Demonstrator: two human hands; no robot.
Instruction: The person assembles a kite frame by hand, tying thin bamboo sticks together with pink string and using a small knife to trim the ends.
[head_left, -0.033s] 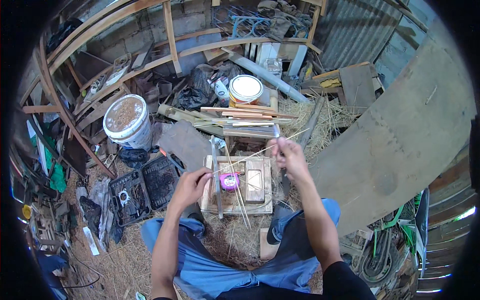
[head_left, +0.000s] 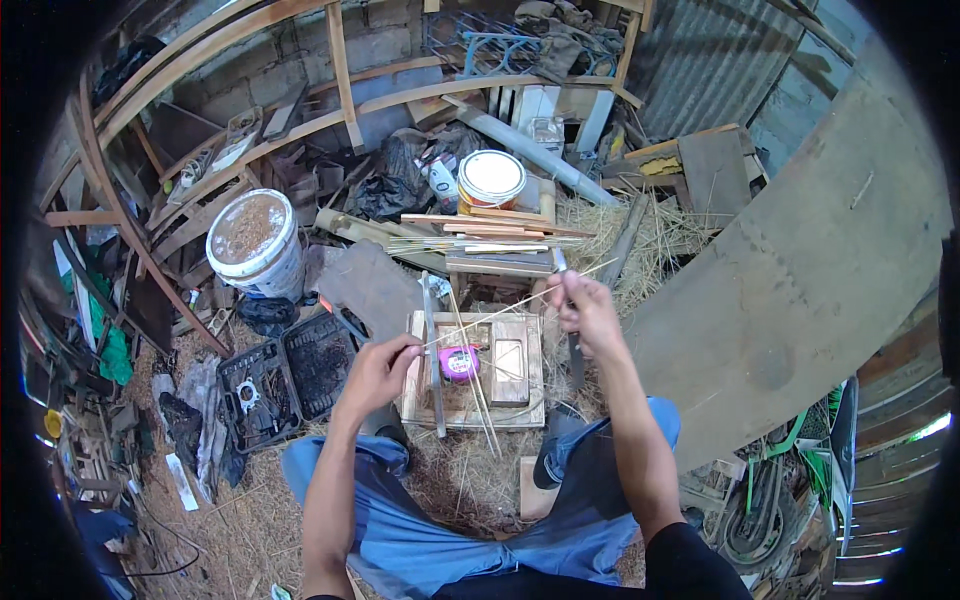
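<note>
A thin bamboo strip (head_left: 500, 308) slants between my hands, its left end pinched in my left hand (head_left: 382, 368). My right hand (head_left: 585, 315) closes around what looks like a knife (head_left: 560, 260), its metal showing above the fingers and against the strip. Below lies a shallow wooden frame (head_left: 532, 395) with a pink tape measure (head_left: 459, 362) and a recessed wooden block (head_left: 510, 390). A grey bar (head_left: 436, 395) and loose thin strips (head_left: 482, 410) lie across the frame.
Behind the frame, wooden slats (head_left: 470, 220) rest on a stand, near a white-lidded bucket (head_left: 491, 175). Left are another bucket (head_left: 252, 250) and an open black case (head_left: 290, 375). A large board (head_left: 780, 280) leans on the right; straw (head_left: 650, 240) and timber scraps surround everything.
My right hand has shifted very slightly upward, along with what it grips. My left hand stays in place.
</note>
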